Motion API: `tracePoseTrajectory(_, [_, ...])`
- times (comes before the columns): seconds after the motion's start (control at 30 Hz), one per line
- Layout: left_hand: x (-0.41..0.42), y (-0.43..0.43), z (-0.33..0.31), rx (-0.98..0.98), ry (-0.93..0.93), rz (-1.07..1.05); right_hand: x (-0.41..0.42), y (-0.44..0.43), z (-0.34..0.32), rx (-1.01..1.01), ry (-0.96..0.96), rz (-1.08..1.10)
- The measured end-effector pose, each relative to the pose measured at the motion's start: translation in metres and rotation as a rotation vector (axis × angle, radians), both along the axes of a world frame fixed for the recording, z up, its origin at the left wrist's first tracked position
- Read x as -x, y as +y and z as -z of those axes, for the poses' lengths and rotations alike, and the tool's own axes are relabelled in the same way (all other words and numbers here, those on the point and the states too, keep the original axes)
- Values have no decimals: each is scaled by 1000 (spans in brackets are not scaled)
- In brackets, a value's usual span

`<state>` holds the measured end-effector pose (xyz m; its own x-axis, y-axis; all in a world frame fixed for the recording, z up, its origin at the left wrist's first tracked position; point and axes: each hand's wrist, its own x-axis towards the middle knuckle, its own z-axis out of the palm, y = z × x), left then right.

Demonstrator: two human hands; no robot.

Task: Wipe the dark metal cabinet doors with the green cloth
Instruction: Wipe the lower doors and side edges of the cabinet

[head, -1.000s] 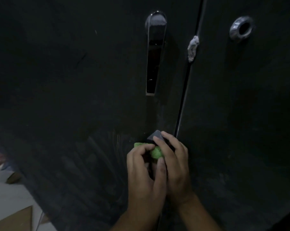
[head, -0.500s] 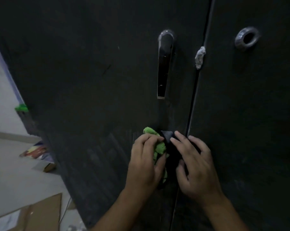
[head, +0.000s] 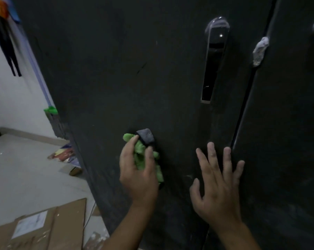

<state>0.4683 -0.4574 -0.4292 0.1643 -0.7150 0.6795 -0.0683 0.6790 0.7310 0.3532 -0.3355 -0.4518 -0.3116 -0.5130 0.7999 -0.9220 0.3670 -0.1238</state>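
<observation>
Wiping the cabinet door (head: 116,73) with the green cloth (head: 139,156) clutched in curled left hand (head: 138,175) fingers, holding the right hand (head: 217,188) spread-fingered alongside; probably needing broader strokes next.

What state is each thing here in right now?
Left door: shut.
Right door: shut.
Green cloth: bunched, pressed on the left door.
Left hand: gripping the green cloth.
Right hand: open, fingers spread.
Pale wad: stuck between the doors.
</observation>
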Motion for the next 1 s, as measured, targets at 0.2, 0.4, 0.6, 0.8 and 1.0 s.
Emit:
tracePoseTrajectory(0.2, [22,18,14,485,-340,264,-9,-27,7,166,-120,4])
tracePoseTrajectory(0.4, [-29,-31,31,421,-423,206,-22,-41,7,78,-57,-6])
tracePoseTrajectory(0.6, [-89,-99,18,251,-341,9,-33,-57,16,-168,154,60])
tracePoseTrajectory(0.8, [-114,-161,-32,-19,33,-133,-43,-64,13,-220,140,127])
tracePoseTrajectory(1.0, [-95,-157,-30,121,-17,-163,-76,-100,-21,-394,363,-51])
